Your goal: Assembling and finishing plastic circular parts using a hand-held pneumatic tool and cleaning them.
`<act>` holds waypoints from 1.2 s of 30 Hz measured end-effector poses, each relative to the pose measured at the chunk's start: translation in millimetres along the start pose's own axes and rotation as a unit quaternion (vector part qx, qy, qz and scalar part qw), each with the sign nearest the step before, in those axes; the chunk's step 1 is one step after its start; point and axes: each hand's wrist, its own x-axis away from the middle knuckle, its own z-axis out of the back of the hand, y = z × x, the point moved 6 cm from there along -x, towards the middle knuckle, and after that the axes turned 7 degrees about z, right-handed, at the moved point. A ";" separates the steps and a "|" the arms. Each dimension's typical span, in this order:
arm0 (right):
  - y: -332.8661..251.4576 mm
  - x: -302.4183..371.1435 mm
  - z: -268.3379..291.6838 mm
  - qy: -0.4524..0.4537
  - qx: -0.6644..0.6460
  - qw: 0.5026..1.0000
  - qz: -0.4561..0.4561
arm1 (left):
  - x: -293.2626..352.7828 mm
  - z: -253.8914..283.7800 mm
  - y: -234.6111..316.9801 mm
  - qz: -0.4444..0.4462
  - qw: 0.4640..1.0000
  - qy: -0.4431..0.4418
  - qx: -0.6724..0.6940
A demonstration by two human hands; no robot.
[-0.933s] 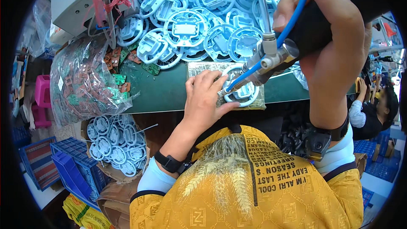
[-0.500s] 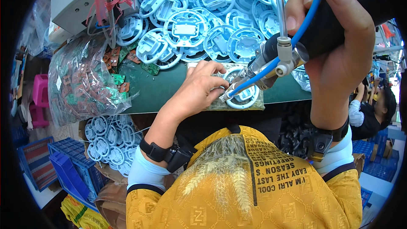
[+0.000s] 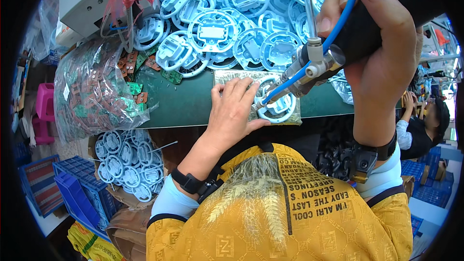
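Note:
A light-blue steering-wheel-shaped plastic part [image 3: 287,114] lies on a film-wrapped pad [image 3: 227,75] near the bench's front edge. My left hand [image 3: 232,108] rests at the part's left side, fingers spread, with the thumb by its lower rim and the fingertips by its upper left. My right hand [image 3: 386,43] is wrapped round the black body of a powered screwdriver [image 3: 321,63], which has a metal nose and a blue hose. The tool slants down to the left, its tip over the left part of the wheel piece. Exact contact at the tip is hard to make out.
Many similar light-blue parts [image 3: 212,31] are heaped along the back of the green bench [image 3: 186,101]. A clear bag of small circuit boards [image 3: 92,92] lies at left, below a grey box [image 3: 89,5]. More parts [image 3: 128,157] sit lower left, near blue crates [image 3: 79,188]. Another person [image 3: 425,128] is at far right.
My left hand has gone from curled fingers near the screwdriver tip to spread fingers beside the part, its thumb now lower. The screwdriver and right hand have shifted slightly left.

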 end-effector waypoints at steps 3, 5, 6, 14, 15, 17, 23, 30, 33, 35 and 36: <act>0.9 -1.7 2.5 -0.049 -0.115 0.992 -0.027 | -1.1 -3.7 1.7 0.005 1.000 -0.005 -0.012; 4.1 -2.7 3.2 -0.051 -0.088 0.994 -0.042 | -2.0 -5.0 1.4 0.008 1.000 -0.009 -0.011; 4.8 -2.9 4.3 -0.050 -0.088 0.994 -0.042 | -2.2 -5.2 1.6 0.007 1.000 -0.009 -0.011; 2.6 4.6 5.1 -0.032 -0.104 0.987 -0.116 | -5.7 -8.5 2.3 0.006 0.999 -0.029 -0.012; 13.5 2.3 15.9 -0.030 -0.104 0.988 -0.108 | -7.5 -7.0 4.8 -0.001 1.000 -0.025 -0.014; 26.1 6.0 18.1 -0.269 -0.175 0.942 0.098 | -3.5 -4.6 2.4 0.030 0.999 -0.036 -0.014; 1.1 -32.4 60.5 -0.133 -0.117 0.983 0.044 | -7.1 -6.6 7.9 0.016 0.998 -0.056 -0.018; 7.1 -42.8 63.2 -0.027 -0.036 0.996 0.082 | -42.9 -23.8 27.4 -0.036 0.998 -0.050 -0.026; 25.7 -41.2 71.7 -0.047 -0.074 0.996 0.029 | -52.1 -32.4 24.6 -0.012 0.994 -0.095 -0.051; 33.0 -42.2 75.0 -0.051 -0.060 0.996 0.031 | -56.2 -31.8 26.7 0.008 0.990 -0.130 -0.048; 35.8 -42.9 74.6 -0.062 -0.049 0.996 0.036 | -58.1 -32.6 26.9 0.027 0.986 -0.155 -0.047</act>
